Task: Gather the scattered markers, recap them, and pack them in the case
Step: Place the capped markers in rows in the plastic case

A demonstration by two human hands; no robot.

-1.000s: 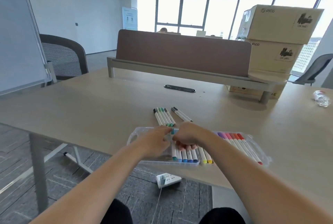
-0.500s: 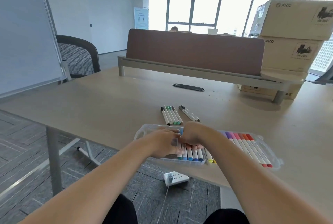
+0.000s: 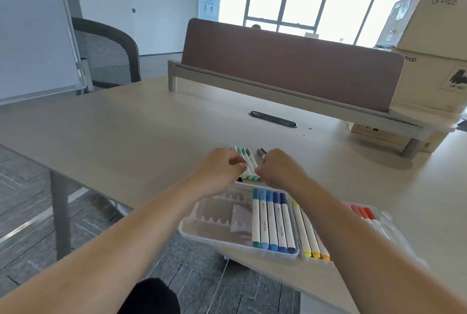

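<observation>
A clear plastic marker case (image 3: 212, 217) lies open at the table's near edge. It holds a row of blue markers (image 3: 271, 222), yellow ones (image 3: 308, 230) beside them, and red and orange ones (image 3: 364, 212) at the right. Its left slots are bare. Just beyond the case lies a small group of loose capped markers (image 3: 249, 165), green and grey. My left hand (image 3: 219, 169) curls against that group from the left and my right hand (image 3: 280, 169) from the right, fingers bent onto the markers. Whether either hand grips one is hidden.
A brown desk divider (image 3: 290, 71) crosses the far side of the table, with a black cable grommet (image 3: 273, 119) in front of it. Stacked cardboard boxes (image 3: 429, 55) stand at the right. A mesh office chair (image 3: 108, 53) and a whiteboard (image 3: 30, 30) are at the left.
Both hands have left the case and moved forward to the loose green and grey markers. The blue markers they covered now lie exposed in the case.
</observation>
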